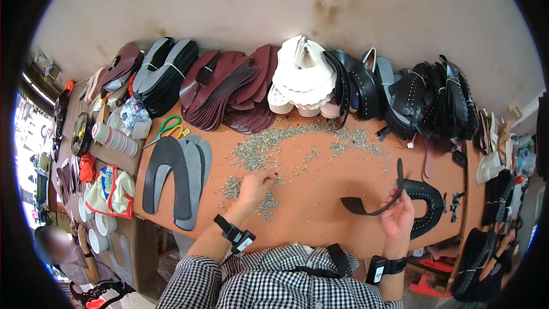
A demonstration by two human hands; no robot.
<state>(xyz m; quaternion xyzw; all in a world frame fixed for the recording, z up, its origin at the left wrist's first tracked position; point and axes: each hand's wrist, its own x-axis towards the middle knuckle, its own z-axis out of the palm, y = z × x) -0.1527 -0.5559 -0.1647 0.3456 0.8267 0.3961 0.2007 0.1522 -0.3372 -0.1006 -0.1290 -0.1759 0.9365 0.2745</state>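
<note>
Small silvery metal studs (257, 151) lie scattered in loose heaps across the middle of the orange-brown table. My left hand (255, 187) is low over these heaps with its fingertips pinched together; whatever they may hold is too small to make out. In my right hand (398, 214) a curved black shoe upper piece (366, 208) is gripped between thumb and fingers, one end pointing up and the other reaching left. Just right of that hand, partly behind it, a black U-shaped upper (433, 221) with a row of studs rests on the table.
Grey and black U-shaped pieces (163, 163) lie at the left, near green-handled scissors (170, 126). Along the wall stand stacks of maroon uppers (220, 94), white uppers (303, 74) and studded black uppers (409, 103). Another person (74, 257) is at the lower left.
</note>
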